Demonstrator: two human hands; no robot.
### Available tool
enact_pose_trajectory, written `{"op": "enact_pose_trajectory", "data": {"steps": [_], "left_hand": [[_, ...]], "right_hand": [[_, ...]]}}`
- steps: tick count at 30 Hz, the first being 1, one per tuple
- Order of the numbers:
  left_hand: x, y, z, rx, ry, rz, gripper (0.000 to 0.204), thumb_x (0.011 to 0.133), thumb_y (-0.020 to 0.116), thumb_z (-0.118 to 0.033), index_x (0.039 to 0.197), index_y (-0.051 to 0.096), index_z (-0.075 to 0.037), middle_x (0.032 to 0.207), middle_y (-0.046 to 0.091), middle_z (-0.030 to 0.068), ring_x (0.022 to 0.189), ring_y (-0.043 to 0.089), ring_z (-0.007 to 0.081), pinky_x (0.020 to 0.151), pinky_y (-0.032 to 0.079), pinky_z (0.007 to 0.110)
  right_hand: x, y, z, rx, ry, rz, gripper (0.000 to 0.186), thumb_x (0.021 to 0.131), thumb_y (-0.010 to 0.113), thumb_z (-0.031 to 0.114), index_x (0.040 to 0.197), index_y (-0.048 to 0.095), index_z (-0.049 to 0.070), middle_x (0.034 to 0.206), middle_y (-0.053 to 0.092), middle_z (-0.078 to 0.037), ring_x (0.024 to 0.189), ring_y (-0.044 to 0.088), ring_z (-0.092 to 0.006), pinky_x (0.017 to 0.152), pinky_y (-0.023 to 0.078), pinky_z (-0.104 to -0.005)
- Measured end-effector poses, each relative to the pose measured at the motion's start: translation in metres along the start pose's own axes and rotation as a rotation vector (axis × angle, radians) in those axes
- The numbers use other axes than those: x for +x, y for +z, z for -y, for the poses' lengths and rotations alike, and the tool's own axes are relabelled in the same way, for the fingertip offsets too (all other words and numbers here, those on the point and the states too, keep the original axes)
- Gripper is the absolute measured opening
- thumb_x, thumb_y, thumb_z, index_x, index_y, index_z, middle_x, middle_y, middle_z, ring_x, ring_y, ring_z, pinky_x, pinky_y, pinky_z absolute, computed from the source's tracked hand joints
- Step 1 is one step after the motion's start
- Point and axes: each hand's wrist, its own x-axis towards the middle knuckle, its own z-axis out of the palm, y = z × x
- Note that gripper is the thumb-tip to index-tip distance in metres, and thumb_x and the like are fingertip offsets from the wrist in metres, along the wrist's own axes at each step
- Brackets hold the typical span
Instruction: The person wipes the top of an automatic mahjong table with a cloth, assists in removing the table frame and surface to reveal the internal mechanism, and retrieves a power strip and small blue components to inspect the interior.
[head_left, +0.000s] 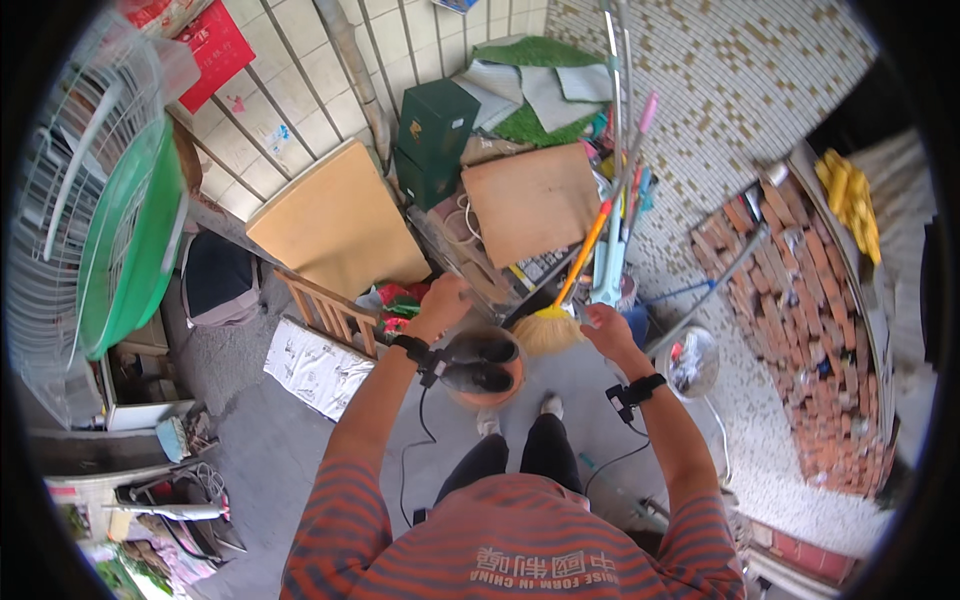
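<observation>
My left hand (446, 303) hovers over the clutter, just beyond a pair of black shoes (476, 378) on a round orange-brown stool (512, 382). Its fingers look curled but are blurred, and I cannot make out anything in them. My right hand (606, 328) has its fingers apart, beside the lower end of a light blue plastic piece (606, 268); whether they touch is unclear. Left of that hand stands a broom (550, 330) with straw-coloured bristles and an orange handle. Red and green cloth (400, 302) lies left of my left hand.
A tan board (340, 225) and a brown board (530, 203) lean ahead, with a dark green box (432, 135) between them. A wooden rack (325, 310) stands left, a white bucket (690, 362) right. Stacked bricks (800, 310) line the right side.
</observation>
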Motion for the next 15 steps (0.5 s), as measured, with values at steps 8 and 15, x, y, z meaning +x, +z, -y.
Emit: {"op": "enact_pose_trajectory", "data": {"steps": [8,15], "left_hand": [[0.084,0.026,-0.002,0.064,-0.224,-0.173,0.057,0.074,0.073,-0.018,0.125,0.052,-0.006,0.134,0.046,0.0189,0.121,0.046,0.042,0.102,0.043,0.047],[0.169,0.032,-0.02,0.14,-0.429,-0.196,0.082,0.069,0.078,-0.015,0.141,0.038,-0.009,0.149,0.03,0.0202,0.136,0.031,0.0424,0.112,0.031,0.05]], "right_hand": [[0.306,0.006,0.068,-0.458,-0.496,0.098,0.072,0.073,0.075,0.018,0.137,0.044,0.008,0.138,0.048,-0.017,0.13,0.043,-0.0348,0.107,0.037,-0.0462],[0.454,0.044,0.073,-0.816,-0.655,0.132,0.07,0.066,0.082,0.022,0.127,0.051,0.009,0.125,0.052,-0.014,0.119,0.05,-0.0314,0.101,0.039,-0.0435]]}}
